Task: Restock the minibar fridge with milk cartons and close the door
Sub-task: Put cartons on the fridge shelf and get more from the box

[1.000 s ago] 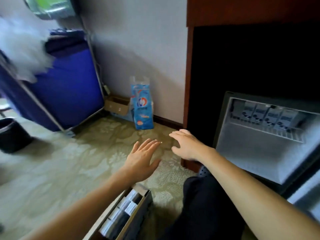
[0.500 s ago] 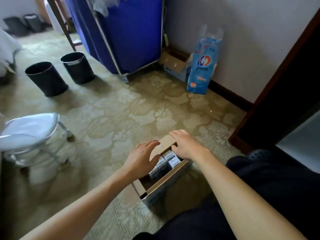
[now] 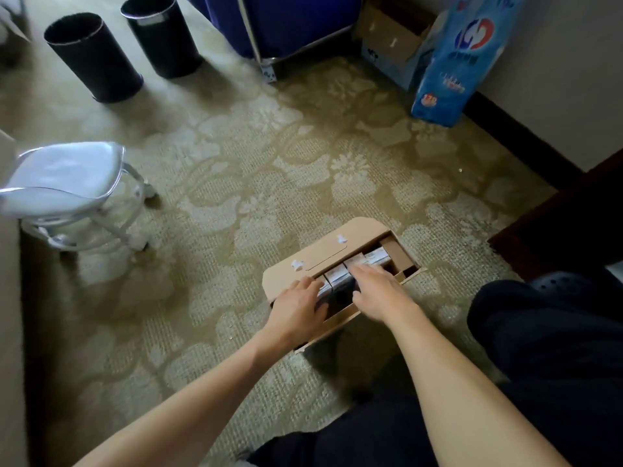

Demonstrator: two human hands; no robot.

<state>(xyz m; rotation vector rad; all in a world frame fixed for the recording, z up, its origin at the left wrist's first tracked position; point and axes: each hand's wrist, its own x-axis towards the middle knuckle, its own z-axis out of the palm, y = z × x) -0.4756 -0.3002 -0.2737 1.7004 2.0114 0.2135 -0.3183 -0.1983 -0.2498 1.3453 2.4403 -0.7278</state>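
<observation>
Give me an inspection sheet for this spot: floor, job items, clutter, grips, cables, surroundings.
Surface: patterned carpet.
Job's things: open box on the carpet, cartons in a row inside; fridge not in view.
Clutter: two bins, stool, blue pack against the wall, small box beside it.
Grips: left hand on the cartons at the box's near end, hold unclear; right hand over the cartons, fingers straight, blurred.
Cables: nothing seen.
Surroundings: blue cart at the top, dark cabinet at the right, the person's trousers in the near corner.
</observation>
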